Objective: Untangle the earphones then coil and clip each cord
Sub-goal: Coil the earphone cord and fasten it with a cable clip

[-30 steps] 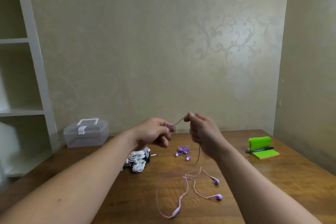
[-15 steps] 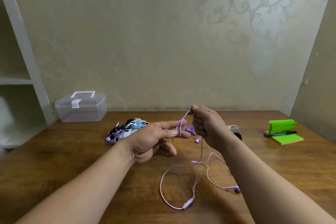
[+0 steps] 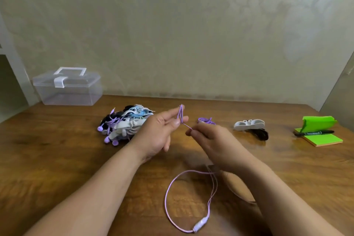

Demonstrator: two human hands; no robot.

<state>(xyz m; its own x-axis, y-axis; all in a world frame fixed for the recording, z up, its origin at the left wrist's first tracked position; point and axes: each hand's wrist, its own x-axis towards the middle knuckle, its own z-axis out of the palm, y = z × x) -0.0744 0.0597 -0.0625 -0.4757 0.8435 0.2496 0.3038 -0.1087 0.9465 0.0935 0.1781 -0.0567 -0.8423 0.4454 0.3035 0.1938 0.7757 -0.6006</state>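
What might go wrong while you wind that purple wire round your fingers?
1. The loops of purple cord sit near the fingertips of the left hand, so they might slide off.
2. The loose tail lies in a curl on the table, passing under the right hand; it may catch or knot as it gets pulled in.

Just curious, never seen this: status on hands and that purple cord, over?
Left hand: purple cord wound round raised fingers. Right hand pinches the cord taut. Remainder loose on table. Tangled pile sits beyond left hand.
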